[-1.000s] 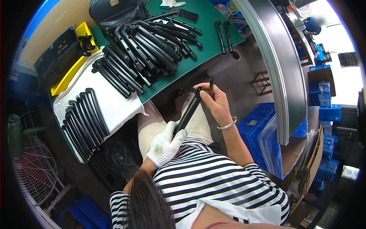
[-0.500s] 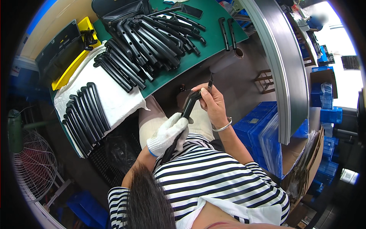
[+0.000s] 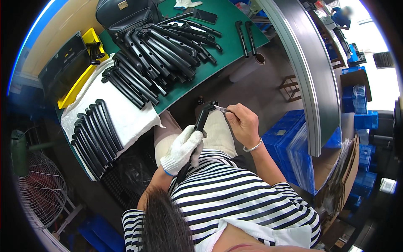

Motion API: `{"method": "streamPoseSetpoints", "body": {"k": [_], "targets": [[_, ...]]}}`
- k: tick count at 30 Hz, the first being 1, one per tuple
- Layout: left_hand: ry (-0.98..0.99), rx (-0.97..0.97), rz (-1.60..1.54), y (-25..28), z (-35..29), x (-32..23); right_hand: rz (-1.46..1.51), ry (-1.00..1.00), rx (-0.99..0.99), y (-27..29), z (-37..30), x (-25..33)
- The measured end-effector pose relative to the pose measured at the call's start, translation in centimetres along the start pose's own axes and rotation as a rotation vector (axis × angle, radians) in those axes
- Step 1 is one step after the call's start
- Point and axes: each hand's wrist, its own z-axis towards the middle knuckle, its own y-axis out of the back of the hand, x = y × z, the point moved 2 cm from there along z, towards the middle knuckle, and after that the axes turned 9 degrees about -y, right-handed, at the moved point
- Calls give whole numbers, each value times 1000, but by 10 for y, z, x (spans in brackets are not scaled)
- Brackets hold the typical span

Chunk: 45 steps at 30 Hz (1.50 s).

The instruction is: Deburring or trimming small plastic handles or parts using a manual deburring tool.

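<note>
A white knitted glove covers my left hand (image 3: 183, 149), whose fingers wrap round a black bent tube (image 3: 202, 120). The tube slants up and away from my lap, its bent end pointing to the right. Bare and wearing a bangle, my right hand (image 3: 244, 125) pinches a small knife (image 3: 222, 109). Its metal blade meets the bent end of the tube, and the handle is mostly hidden in my fingers. Ahead, a row of similar black tubes (image 3: 97, 136) lies on a white cloth (image 3: 128, 115).
A large pile of black tubes (image 3: 157, 54) covers the green table (image 3: 235, 46), with two more at its right end. Behind are a black bag (image 3: 126, 17), a phone (image 3: 203, 17) and a yellow bin (image 3: 77, 86). Blue crates (image 3: 277, 134) stand right; a fan (image 3: 40, 185) stands left.
My right hand has drawn back to the right and lower, turning the knife from pointing upward to lying across the tube's end. My left hand still grips the tube, shifted slightly.
</note>
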Motion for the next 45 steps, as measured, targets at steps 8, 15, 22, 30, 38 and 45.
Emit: {"method": "streamPoseSetpoints", "body": {"k": [8,15,22,30,38,45], "targets": [[0,-9,-8,0,-2,0,-114,55,-32,4,3,8],[4,-5,46,4,-3,1,-103,43,-16,1,2,5],[-1,124,-87,3,-19,-1,-179,-440,-67,-6,7,-79],[208,178,-268,2,3,11,781,-303,560,-25,15,-21],[-342,149,744,-10,42,28,164,-262,528,-41,5,-3],[-568,-133,1497,-32,43,38,403,-620,373,-46,0,-51]]}}
